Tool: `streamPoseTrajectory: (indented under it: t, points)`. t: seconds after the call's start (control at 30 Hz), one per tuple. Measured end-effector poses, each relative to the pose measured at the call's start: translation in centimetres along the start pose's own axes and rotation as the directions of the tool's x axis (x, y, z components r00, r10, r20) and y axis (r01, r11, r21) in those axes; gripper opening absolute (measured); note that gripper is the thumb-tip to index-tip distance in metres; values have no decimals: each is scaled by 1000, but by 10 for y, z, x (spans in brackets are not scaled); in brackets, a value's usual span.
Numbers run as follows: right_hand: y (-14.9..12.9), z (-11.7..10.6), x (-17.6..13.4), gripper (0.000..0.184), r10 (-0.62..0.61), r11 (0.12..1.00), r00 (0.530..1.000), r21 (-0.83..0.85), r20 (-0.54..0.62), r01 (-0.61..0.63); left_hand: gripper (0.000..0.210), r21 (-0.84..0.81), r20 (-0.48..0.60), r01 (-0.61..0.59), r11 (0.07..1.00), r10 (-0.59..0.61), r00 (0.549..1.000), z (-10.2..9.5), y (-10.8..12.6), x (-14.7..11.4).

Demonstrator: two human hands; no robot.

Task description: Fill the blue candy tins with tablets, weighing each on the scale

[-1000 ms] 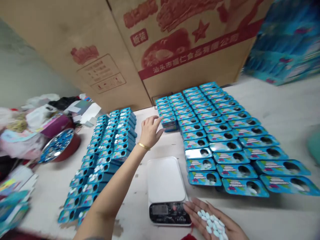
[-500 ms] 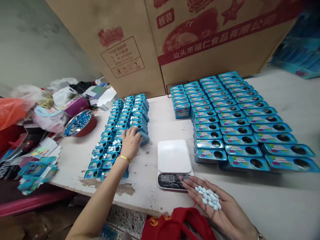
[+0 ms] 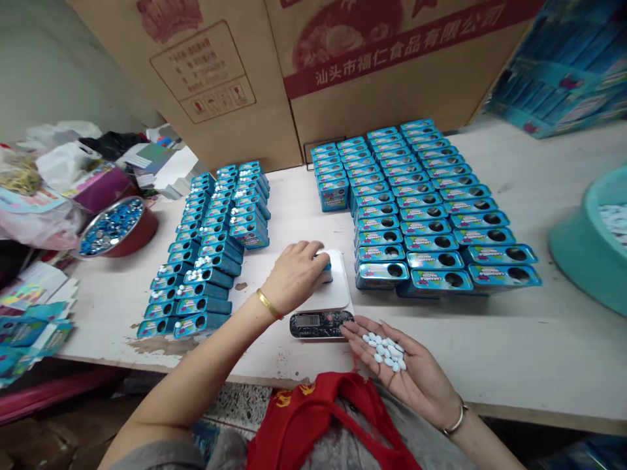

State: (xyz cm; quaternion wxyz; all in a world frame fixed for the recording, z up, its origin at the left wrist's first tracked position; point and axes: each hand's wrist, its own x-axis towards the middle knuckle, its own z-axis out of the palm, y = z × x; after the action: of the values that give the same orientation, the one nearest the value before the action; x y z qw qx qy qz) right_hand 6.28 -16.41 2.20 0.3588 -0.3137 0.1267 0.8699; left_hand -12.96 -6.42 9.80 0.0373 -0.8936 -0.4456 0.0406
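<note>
My left hand is closed around a small blue tin, mostly hidden by the fingers, on or just above the white plate of a kitchen scale. The scale's dark display faces me. My right hand is palm up at the scale's lower right corner, fingers stretched out, cradling a small pile of pale blue-white candies. Left of the scale stand rows of blue tins, several with candies around their round openings. More rows of tins with dark round openings stand to the right.
Large cardboard cartons line the back. A red bowl of shiny blue and silver pieces sits at left, near bags and papers. At right are a turquoise tub of pale candies and stacked blue packs.
My left hand has moved right, from the left rows of tins to the scale, bringing a tin. My right hand still cradles the candies. The view has shifted right, revealing the turquoise tub.
</note>
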Motion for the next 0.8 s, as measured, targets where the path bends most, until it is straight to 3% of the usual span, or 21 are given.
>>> streamPoseTrajectory:
  t: [0.1,0.23,0.33,0.53,0.8]
  points:
    - [-1,-3,3,34,-6,999,1000,34,5,6,30,-112,-96,-40,993,29,995,0,27,-11]
    - [0,-7,7,37,-3,998,1000,65,3,3,26,-301,-4,-217,929,226,974,24,83,-29]
    - [1,-10,7,36,50,995,999,87,-11,-49,22,-335,20,-174,926,192,981,46,110,-36]
    - [5,-20,10,25,3,999,999,51,-38,-1,16,-388,151,-17,921,81,985,50,113,-33]
    - [9,-23,12,24,55,997,997,48,-51,-52,18,-438,214,19,899,83,973,52,110,-31]
